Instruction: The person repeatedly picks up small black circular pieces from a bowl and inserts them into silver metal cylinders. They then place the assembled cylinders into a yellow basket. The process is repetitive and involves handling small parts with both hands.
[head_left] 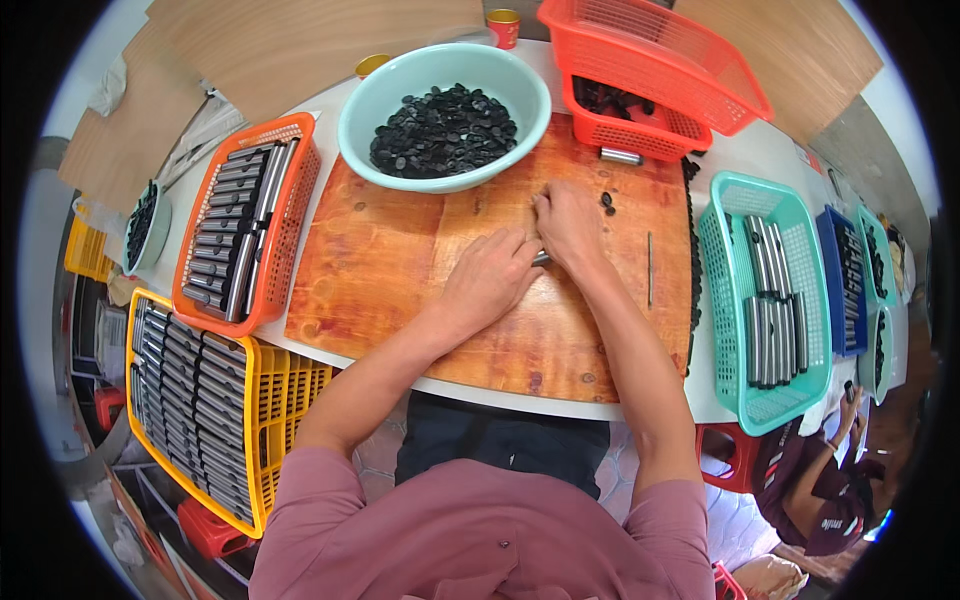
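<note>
On the wooden board [400, 290], my left hand [492, 277] is closed around a short silver metal tube [541, 258], most of which the fingers cover. My right hand [570, 228] rests just ahead and to the right, fingers curled down towards the board; whatever they grip is hidden. Two small black plastic pieces [607, 203] lie right of that hand. Further right is a thin metal rod [650, 270]. Beyond my hands stands a pale teal bowl [350, 150] with many black oval pieces [440, 132] inside.
Left are an orange basket [308, 150] and a yellow crate [262, 440], both with metal tubes. Red baskets [640, 140] stand at the far right, a loose tube [620, 156] before them. A teal basket [712, 300] holds tubes at right. Another person [815, 490] sits lower right.
</note>
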